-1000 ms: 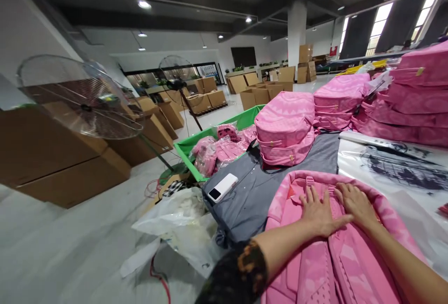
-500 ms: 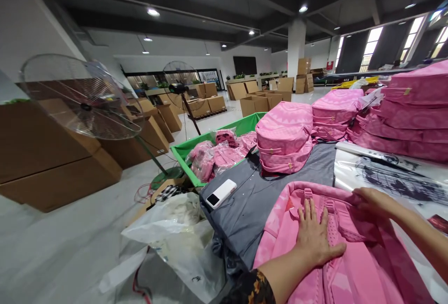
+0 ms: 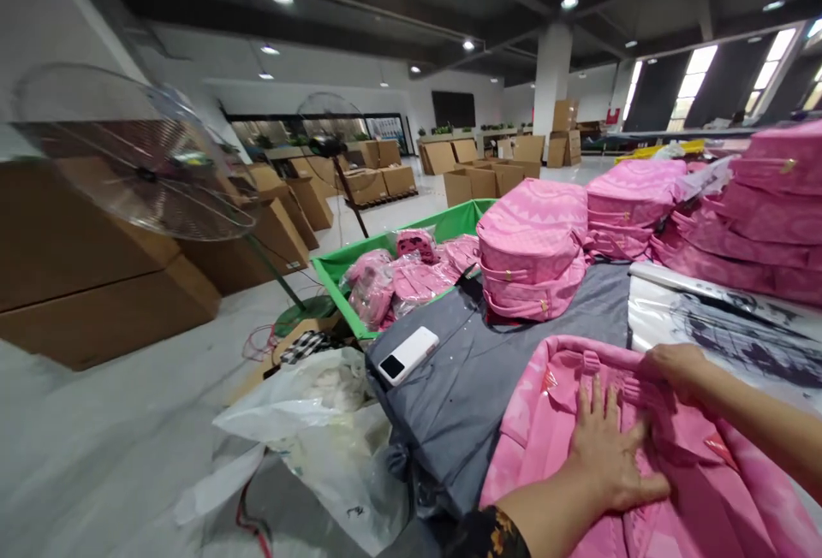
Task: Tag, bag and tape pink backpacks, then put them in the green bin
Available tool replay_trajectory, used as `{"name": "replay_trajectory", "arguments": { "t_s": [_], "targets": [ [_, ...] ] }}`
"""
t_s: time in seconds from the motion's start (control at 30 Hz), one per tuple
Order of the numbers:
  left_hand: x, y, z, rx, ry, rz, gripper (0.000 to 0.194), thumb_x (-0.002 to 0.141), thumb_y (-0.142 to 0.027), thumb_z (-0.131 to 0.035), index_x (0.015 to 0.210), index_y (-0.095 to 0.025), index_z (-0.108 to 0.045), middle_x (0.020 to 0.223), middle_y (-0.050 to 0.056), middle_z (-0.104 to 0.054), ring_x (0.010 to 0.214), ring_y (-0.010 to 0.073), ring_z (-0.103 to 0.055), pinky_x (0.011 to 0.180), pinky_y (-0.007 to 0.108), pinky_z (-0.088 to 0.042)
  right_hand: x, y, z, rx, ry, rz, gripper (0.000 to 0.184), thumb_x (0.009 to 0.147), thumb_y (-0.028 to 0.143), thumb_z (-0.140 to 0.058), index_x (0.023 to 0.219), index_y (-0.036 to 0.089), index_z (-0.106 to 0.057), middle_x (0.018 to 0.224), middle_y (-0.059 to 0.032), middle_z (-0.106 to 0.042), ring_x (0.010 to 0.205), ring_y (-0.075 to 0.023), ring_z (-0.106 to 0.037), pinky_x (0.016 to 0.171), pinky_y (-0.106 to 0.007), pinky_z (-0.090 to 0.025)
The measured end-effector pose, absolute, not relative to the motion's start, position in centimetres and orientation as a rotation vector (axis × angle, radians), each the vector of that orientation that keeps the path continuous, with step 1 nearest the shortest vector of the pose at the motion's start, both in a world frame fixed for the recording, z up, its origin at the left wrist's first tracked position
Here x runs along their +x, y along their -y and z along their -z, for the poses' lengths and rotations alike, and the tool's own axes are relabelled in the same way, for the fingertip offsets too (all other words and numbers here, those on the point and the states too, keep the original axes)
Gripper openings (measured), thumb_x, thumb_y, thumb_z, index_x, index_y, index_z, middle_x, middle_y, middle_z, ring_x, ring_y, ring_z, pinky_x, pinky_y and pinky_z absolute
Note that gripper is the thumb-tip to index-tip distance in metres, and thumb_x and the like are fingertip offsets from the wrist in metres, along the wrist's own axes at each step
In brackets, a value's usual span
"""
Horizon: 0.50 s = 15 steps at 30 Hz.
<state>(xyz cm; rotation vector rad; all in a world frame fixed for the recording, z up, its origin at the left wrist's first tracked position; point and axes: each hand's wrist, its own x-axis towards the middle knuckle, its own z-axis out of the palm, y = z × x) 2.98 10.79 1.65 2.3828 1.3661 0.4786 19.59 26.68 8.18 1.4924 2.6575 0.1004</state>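
A pink backpack lies in front of me at the lower right, its strap side up. My left hand is spread flat on its back panel and straps, fingers stretched toward the top. My right hand grips the backpack's top edge, with its fingertips partly hidden. Behind it, more pink backpacks stand in stacks, one nearby and a taller one at the right. Printed clear plastic packaging lies beside my right hand.
A white power bank or phone-like device rests on the grey cloth. Left of the table are a green-sided bin of bagged pink goods and a white plastic bag. A standing fan and cardboard boxes are farther left.
My left hand has slid slightly right and down in view with the backpack, its fingers still spread. My right hand keeps its hold on the top edge. The camera has shifted a little.
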Motion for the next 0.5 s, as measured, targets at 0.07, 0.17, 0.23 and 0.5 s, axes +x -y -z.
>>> {"name": "replay_trajectory", "arguments": {
  "t_s": [0.07, 0.17, 0.23, 0.5],
  "targets": [
    [3.1, -11.2, -0.8, 2.421, -1.360, -0.482, 0.092, 0.087, -0.069, -0.054, 0.162, -0.023, -0.028, 0.173, 0.011, -0.014, 0.159, 0.0407, 0.007, 0.124, 0.070, 0.001, 15.4, -26.5, -8.2, 1.358, -2.762, -0.148, 0.013, 0.087, 0.018, -0.064, 0.098, 0.018, -0.071, 0.101, -0.0123, -0.073, 0.093, -0.0253, -0.070, 0.077, -0.037, -0.052],
    [3.2, -11.6, 0.3, 2.416, -1.386, -0.483, 0.093, 0.084, -0.073, -0.051, 0.163, -0.031, -0.026, 0.172, 0.004, -0.016, 0.159, 0.0392, 0.003, 0.125, 0.068, 0.004, 9.5, -27.1, -7.8, 1.209, -2.829, -0.147, 0.028, 0.095, 0.031, -0.066, 0.119, 0.017, -0.065, 0.121, -0.0102, -0.068, 0.109, -0.0228, -0.065, 0.092, -0.041, -0.053],
    [3.2, -11.6, 0.7, 2.412, -1.401, -0.509, 0.093, 0.083, -0.075, -0.049, 0.163, -0.034, -0.026, 0.172, 0.002, -0.016, 0.160, 0.0373, -0.001, 0.128, 0.061, 0.003, 7.0, -28.0, -7.2, 1.173, -2.766, -0.109, 0.024, 0.094, 0.036, -0.070, 0.108, 0.016, -0.067, 0.108, -0.0062, -0.069, 0.097, -0.0197, -0.067, 0.086, -0.039, -0.056],
    [3.5, -14.7, 2.8, 2.444, -1.354, -0.585, 0.100, 0.076, -0.076, -0.054, 0.160, -0.025, -0.035, 0.165, 0.004, -0.038, 0.157, 0.0434, -0.011, 0.131, 0.058, -0.013, 5.8, -32.1, -4.6, 1.192, -2.675, -0.125, 0.026, 0.095, 0.041, -0.070, 0.102, 0.017, -0.067, 0.100, -0.0034, -0.068, 0.091, -0.0183, -0.066, 0.084, -0.039, -0.057]
  ]
}}
